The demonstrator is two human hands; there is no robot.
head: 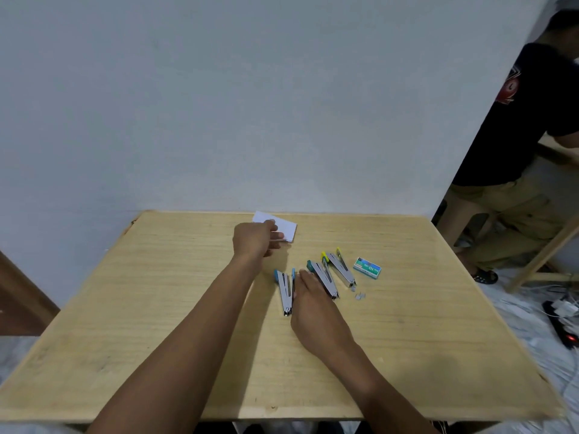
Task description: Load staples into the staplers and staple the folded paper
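Three staplers lie opened wide in the middle of the wooden table [156,324]: a blue one [284,291], a teal one [324,278] and a yellow one [340,266]. My left hand [255,239] reaches to the far side and pinches the near edge of the folded white paper [286,227]. My right hand [316,311] lies flat between the blue and teal staplers, its fingers touching them. A green staple box [367,268] sits right of the yellow stapler. Small loose staple strips [359,296] lie near the staplers' tips.
The table stands against a pale wall. A person in a black shirt [526,126] sits at the right beside a wooden frame [542,255]. Cables and a power strip [560,321] lie on the floor at the right.
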